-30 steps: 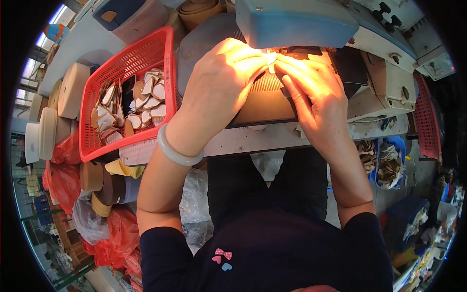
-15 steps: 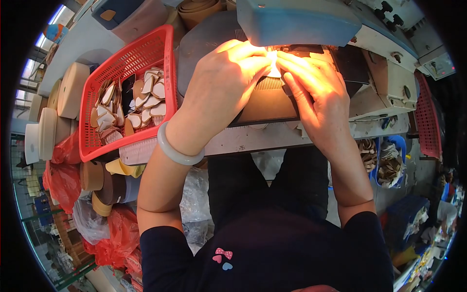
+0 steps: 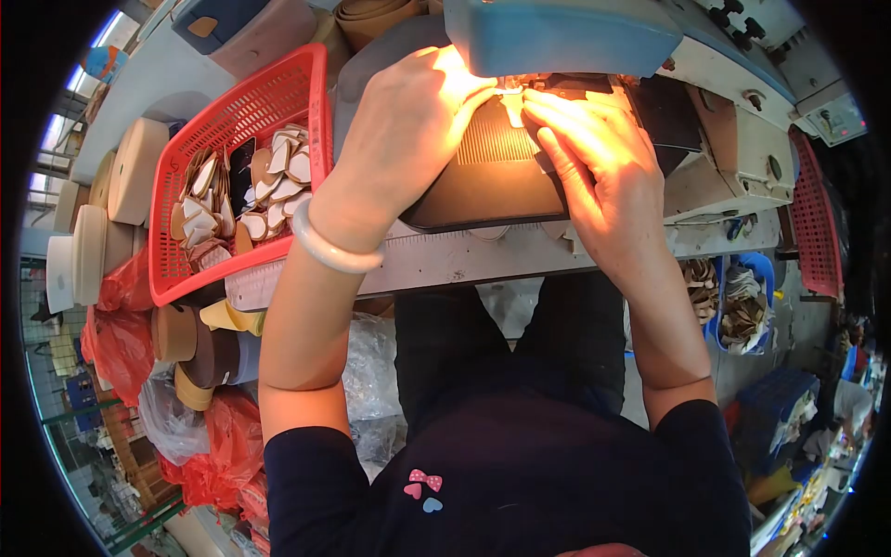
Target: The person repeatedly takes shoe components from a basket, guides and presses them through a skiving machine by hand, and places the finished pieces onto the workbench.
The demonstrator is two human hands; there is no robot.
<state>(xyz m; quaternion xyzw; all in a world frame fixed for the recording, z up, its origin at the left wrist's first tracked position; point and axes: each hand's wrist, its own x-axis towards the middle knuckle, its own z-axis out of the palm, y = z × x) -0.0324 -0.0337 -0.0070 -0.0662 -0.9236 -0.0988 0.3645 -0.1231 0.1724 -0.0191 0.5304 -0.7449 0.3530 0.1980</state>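
A small pale piece lies in bright lamp light under the blue head of a machine. My left hand, with a pale bangle on its wrist, reaches in from the left. Its thumb and fingers are closed at the piece's far end, where glare hides the exact grip. From the right, the fingertips of my right hand are pressed together against the piece's edge, thumb bent below. Beneath both hands is the machine's dark bed with a ribbed plate.
Left of the machine stands a red basket with several white-and-tan cut pieces. Rolls of strip and red plastic bags are lower left. At right are a blue bin and another red basket.
My left hand has shifted left and away from me, baring more of the ribbed plate. The pale piece sits slightly farther left. My right hand has moved only a little.
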